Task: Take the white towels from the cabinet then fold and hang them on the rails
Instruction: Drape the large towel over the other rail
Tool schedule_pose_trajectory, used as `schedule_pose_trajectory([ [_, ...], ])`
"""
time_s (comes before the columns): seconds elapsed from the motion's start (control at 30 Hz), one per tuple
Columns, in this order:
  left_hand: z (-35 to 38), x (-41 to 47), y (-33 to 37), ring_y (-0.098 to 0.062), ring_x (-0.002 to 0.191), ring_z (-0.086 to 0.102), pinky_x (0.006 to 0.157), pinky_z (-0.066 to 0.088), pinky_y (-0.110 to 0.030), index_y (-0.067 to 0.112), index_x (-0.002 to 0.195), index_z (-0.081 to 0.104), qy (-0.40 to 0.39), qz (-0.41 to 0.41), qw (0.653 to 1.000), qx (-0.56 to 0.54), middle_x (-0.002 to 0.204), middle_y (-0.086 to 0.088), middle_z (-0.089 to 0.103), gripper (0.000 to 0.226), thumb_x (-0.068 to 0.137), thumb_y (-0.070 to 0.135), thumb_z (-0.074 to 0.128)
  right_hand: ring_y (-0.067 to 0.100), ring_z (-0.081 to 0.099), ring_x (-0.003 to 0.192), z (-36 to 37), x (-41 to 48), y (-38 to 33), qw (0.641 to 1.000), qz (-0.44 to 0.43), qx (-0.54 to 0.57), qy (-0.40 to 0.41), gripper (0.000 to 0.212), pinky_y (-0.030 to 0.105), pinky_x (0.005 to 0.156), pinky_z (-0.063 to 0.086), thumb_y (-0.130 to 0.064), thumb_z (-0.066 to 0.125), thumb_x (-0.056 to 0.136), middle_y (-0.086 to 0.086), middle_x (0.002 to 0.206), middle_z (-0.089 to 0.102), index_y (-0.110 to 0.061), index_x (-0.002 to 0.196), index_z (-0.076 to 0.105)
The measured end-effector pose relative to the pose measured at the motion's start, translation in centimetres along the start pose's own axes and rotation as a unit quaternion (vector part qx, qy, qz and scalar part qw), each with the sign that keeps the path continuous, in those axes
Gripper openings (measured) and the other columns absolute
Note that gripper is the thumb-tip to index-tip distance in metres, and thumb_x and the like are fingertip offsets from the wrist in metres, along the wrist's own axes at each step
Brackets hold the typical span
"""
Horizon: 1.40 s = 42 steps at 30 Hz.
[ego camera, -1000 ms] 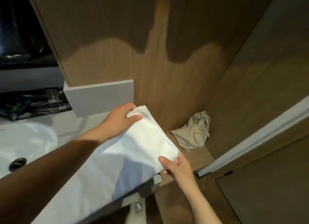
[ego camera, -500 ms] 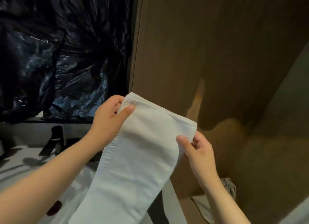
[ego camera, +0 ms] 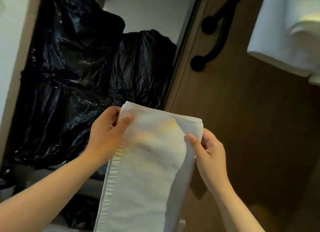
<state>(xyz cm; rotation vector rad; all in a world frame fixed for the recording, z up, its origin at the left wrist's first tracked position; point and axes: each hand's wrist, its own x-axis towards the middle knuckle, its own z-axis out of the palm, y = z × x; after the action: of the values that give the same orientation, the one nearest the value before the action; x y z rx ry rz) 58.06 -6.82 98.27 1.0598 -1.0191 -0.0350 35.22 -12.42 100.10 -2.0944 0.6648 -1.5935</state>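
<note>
The left hand (ego camera: 107,136) pinches the upper left corner of the white towel (ego camera: 147,171), with the thumb flat on the front face and the fingers curled behind. The right hand (ego camera: 209,152) holds the upper right corner in the same way. The towel hangs from both hands as a long folded strip, and its lower end runs out of view at 6 o'clock.

Change: one second ago the strip lay low over the counter beside the sink. It is now raised clear and held before the wall, and the rails have come into view. Folding appears complete and hanging appears to be the step in hand.

Edges: the top fold runs straight between the thumbs with its layers stacked. A stitched hem runs down the left side.

Room: black plastic sheeting (ego camera: 78,76) fills 10 o'clock, behind the left hand. Bare wood wall (ego camera: 242,127) lies at 3 o'clock. The black rails (ego camera: 218,36) stand at 1 o'clock, well apart from the towel, with open wall between. Farthest, at 2 o'clock, a hung towel (ego camera: 284,32) is already in place.
</note>
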Motion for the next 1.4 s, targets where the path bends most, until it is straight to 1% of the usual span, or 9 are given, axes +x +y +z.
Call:
schedule_pose_trajectory([
  [0.1, 0.2, 2.3, 1.1, -0.028, 0.078, 0.060, 0.064, 0.045, -0.031, 0.014, 0.092, 0.064, 0.034, 0.003, 0.999, -0.022, 0.087, -0.015, 0.065, 0.020, 0.090, 0.035, 0.063, 0.012, 0.067, 0.088, 0.2, 3.1, -1.5, 0.999, -0.048, -0.026, -0.001, 0.019, 0.035, 0.070, 0.058, -0.033, 0.057, 0.093, -0.011, 0.094, 0.071, -0.023, 0.104, 0.069],
  [0.2, 0.9, 4.5, 2.1, -0.018, 0.070, 0.057, 0.060, 0.045, -0.027, 0.014, 0.092, 0.063, 0.061, 0.007, 0.997, -0.042, 0.087, -0.013, 0.065, 0.020, 0.092, 0.033, 0.060, 0.011, 0.069, 0.087, -0.1, 6.2, -2.7, 0.996, -0.074, -0.050, -0.002, 0.024, 0.044, 0.072, 0.060, -0.036, 0.057, 0.092, -0.012, 0.095, 0.072, -0.022, 0.109, 0.068],
  [0.47, 4.2, 8.7, 4.3, -0.008, 0.074, 0.055, 0.059, 0.041, -0.022, 0.021, 0.093, 0.061, 0.076, 0.011, 0.995, -0.058, 0.083, 0.005, 0.060, 0.014, 0.094, 0.034, 0.055, 0.014, 0.067, 0.099, -2.3, 11.7, -4.5, 0.987, -0.081, -0.135, -0.003, 0.055, 0.041, 0.079, 0.060, -0.060, 0.050, 0.091, -0.007, 0.112, 0.067, -0.027, 0.135, 0.050],
  [0.6, 5.5, 10.7, 5.5, -0.009, 0.069, 0.056, 0.057, 0.040, -0.021, 0.019, 0.088, 0.060, 0.051, 0.019, 0.996, -0.076, 0.079, 0.006, 0.059, 0.022, 0.095, 0.038, 0.052, 0.006, 0.064, 0.093, -2.9, 14.1, -7.0, 0.981, -0.109, -0.158, 0.033, 0.035, 0.029, 0.077, 0.058, -0.050, 0.051, 0.095, -0.008, 0.105, 0.064, -0.026, 0.120, 0.056],
  [0.77, 6.6, 10.7, 5.1, -0.009, 0.084, 0.065, 0.063, 0.047, -0.020, 0.021, 0.103, 0.061, -0.027, -0.017, 0.989, -0.142, 0.095, 0.007, 0.067, 0.035, 0.089, 0.053, 0.056, 0.012, 0.063, 0.092, -3.2, 17.1, -9.3, 0.949, -0.159, -0.241, 0.125, 0.030, 0.042, 0.086, 0.058, -0.045, 0.052, 0.096, -0.005, 0.101, 0.065, -0.021, 0.111, 0.061],
  [1.0, 7.2, 12.9, 6.2, -0.014, 0.083, 0.066, 0.070, 0.056, -0.032, 0.027, 0.120, 0.037, -0.013, 0.022, 0.985, -0.168, 0.091, 0.002, 0.067, 0.047, 0.086, 0.035, 0.069, 0.017, 0.061, 0.101, -2.7, 19.3, -11.6, 0.935, -0.145, -0.288, 0.151, 0.033, 0.045, 0.094, 0.053, -0.044, 0.050, 0.098, -0.002, 0.107, 0.063, -0.019, 0.118, 0.058],
  [1.1, 7.4, 14.6, 6.4, -0.014, 0.077, 0.061, 0.067, 0.053, -0.028, 0.026, 0.114, 0.041, -0.040, 0.078, 0.988, -0.127, 0.089, 0.000, 0.061, 0.033, 0.090, 0.027, 0.064, 0.015, 0.059, 0.104, -2.0, 19.7, -12.3, 0.929, -0.149, -0.302, 0.155, 0.033, 0.041, 0.096, 0.051, -0.040, 0.048, 0.099, -0.004, 0.110, 0.061, -0.017, 0.121, 0.057],
  [1.27, 8.3, 17.8, 6.2, -0.014, 0.078, 0.054, 0.065, 0.044, -0.020, 0.021, 0.101, 0.063, -0.087, 0.101, 0.982, -0.132, 0.089, 0.011, 0.059, 0.009, 0.092, 0.020, 0.059, 0.001, 0.052, 0.078, -1.2, 20.6, -13.8, 0.879, -0.190, -0.405, 0.167, 0.019, 0.020, 0.075, 0.044, -0.039, 0.044, 0.102, -0.017, 0.084, 0.051, -0.023, 0.105, 0.053],
  [1.4, 9.6, 19.8, 6.5, -0.006, 0.079, 0.055, 0.067, 0.045, -0.016, 0.026, 0.107, 0.061, -0.095, 0.117, 0.975, -0.162, 0.096, 0.016, 0.054, 0.015, 0.093, 0.023, 0.059, 0.004, 0.051, 0.084, -0.8, 21.9, -15.4, 0.818, -0.219, -0.497, 0.189, 0.034, 0.022, 0.078, 0.041, -0.041, 0.041, 0.102, -0.009, 0.097, 0.058, -0.016, 0.118, 0.057],
])
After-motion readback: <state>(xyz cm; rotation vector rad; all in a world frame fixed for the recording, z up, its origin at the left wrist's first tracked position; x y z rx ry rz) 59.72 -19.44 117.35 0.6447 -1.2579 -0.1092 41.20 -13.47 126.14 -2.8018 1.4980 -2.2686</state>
